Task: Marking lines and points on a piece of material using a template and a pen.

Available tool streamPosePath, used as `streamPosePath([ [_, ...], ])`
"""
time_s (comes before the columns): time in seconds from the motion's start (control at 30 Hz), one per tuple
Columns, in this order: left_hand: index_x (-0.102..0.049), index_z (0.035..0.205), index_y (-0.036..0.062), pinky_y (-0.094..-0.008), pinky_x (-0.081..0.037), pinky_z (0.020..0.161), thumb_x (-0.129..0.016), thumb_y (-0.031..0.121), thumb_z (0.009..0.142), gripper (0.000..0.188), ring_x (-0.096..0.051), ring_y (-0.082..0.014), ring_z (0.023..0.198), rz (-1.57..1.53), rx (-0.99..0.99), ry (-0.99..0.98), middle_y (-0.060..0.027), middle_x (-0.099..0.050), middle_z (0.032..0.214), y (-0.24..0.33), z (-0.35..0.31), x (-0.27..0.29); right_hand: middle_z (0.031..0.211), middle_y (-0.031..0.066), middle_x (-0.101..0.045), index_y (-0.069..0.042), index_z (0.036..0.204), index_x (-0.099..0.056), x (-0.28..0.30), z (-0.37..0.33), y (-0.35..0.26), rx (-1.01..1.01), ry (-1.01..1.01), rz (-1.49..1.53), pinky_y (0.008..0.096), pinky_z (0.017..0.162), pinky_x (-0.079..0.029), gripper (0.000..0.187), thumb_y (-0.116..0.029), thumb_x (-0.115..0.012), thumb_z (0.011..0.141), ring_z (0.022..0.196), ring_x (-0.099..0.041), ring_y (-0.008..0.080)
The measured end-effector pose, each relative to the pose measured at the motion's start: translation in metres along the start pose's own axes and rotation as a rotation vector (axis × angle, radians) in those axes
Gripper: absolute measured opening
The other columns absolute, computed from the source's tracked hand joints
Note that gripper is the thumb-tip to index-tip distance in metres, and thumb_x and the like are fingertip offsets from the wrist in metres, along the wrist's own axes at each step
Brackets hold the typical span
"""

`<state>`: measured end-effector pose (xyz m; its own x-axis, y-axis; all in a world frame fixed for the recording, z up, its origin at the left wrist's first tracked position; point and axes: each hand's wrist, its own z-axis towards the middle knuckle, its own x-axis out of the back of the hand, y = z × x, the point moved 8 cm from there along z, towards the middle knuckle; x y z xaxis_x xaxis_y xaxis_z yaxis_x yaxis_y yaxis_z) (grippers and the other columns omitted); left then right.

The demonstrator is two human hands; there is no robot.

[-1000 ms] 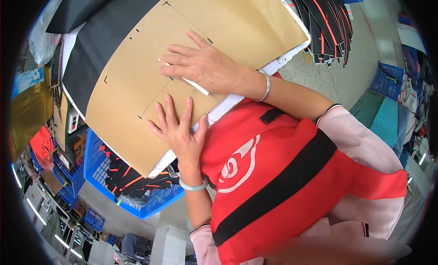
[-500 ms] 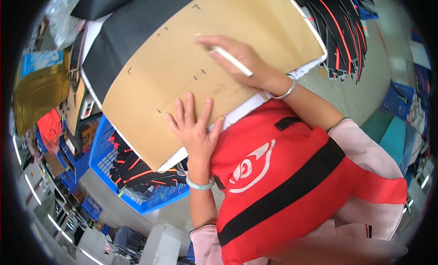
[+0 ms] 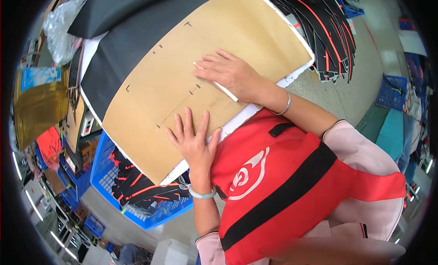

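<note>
right hand's back down on the brown sheet

so the brown sheet (image 3: 171,75) lies between 11 and 12 o'clock from mid-view, thin drawn line (image 3: 174,109) facing up. main change: half a second ago the right hand (image 3: 229,78) is a blur over it, now it's sharp and resting just 3 o'clock of the sheet's middle, fingers clamped on a white stick (image 3: 226,91). left hand (image 3: 192,141) has hardly budged: flat by the 6 o'clock edge, fingers spread apart, gripping nothing. two hands on it, so i'd guess it's pretty steady.

further out: black sheet (image 3: 123,53) at 10, red-edged black strips (image 3: 329,37) between 1 and 2, red apron (image 3: 292,158) at 4, blue basket (image 3: 155,220) at 8.
</note>
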<state>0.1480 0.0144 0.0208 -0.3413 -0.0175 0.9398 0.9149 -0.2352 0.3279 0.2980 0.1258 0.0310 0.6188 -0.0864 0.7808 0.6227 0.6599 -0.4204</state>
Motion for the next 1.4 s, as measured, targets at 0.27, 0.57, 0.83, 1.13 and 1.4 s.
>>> streamPosePath([
  [0.27,-0.068,0.132,0.0244,-0.0611,-0.015,0.119,-0.08,0.037,0.079,0.056,-0.033,-0.0374,0.147,0.022,-0.007,0.017,-0.0109,-0.043,0.157,0.002,0.005,0.0,0.133,0.0083,-0.064,-0.014,0.13,-0.063,0.007,0.0,0.004,0.003,0.013,0.009,0.0473,0.113,-0.04,0.041,-0.011,-0.067,0.089,0.129,-0.057,0.0283],
  [0.57,-0.069,0.13,0.0249,-0.0658,-0.016,0.116,-0.078,0.042,0.08,0.054,-0.035,-0.0388,0.145,0.013,0.005,0.03,-0.0116,-0.045,0.155,-0.001,0.003,0.002,0.108,0.0038,-0.068,-0.003,0.128,-0.063,0.008,0.016,0.1,-0.695,0.244,0.992,0.0235,0.085,-0.053,0.034,-0.027,-0.053,0.107,0.097,-0.064,0.0083],
  [0.83,-0.071,0.127,0.0257,-0.0671,-0.021,0.113,-0.077,0.046,0.079,0.051,-0.039,-0.0407,0.141,-0.011,0.003,0.04,-0.0119,-0.048,0.152,0.002,0.004,0.006,0.074,-0.002,-0.062,-0.006,0.097,-0.066,-0.004,0.082,0.121,-0.619,0.16,0.503,0.0241,0.066,-0.046,0.028,-0.031,-0.054,0.104,0.071,-0.058,0.0066],
  [1.13,-0.072,0.126,0.0267,-0.0681,-0.019,0.113,-0.077,0.049,0.079,0.051,-0.039,-0.0411,0.141,-0.059,0.002,0.019,-0.0119,-0.049,0.151,-0.003,0.006,0.006,0.067,-0.0013,-0.063,-0.009,0.094,-0.066,-0.01,0.091,0.123,-0.627,0.101,0.345,0.027,0.064,-0.046,0.029,-0.035,-0.055,0.102,0.065,-0.06,0.0103],
  [1.4,-0.072,0.126,0.0269,-0.069,-0.015,0.115,-0.078,0.049,0.079,0.052,-0.037,-0.0413,0.143,-0.058,-0.008,0.018,-0.0124,-0.048,0.151,-0.001,0.007,0.007,0.062,0.0031,-0.059,-0.01,0.088,-0.064,-0.006,0.093,0.117,-0.56,0.146,0.265,0.0348,0.062,-0.048,0.03,-0.036,-0.055,0.1,0.061,-0.06,0.0222],
])
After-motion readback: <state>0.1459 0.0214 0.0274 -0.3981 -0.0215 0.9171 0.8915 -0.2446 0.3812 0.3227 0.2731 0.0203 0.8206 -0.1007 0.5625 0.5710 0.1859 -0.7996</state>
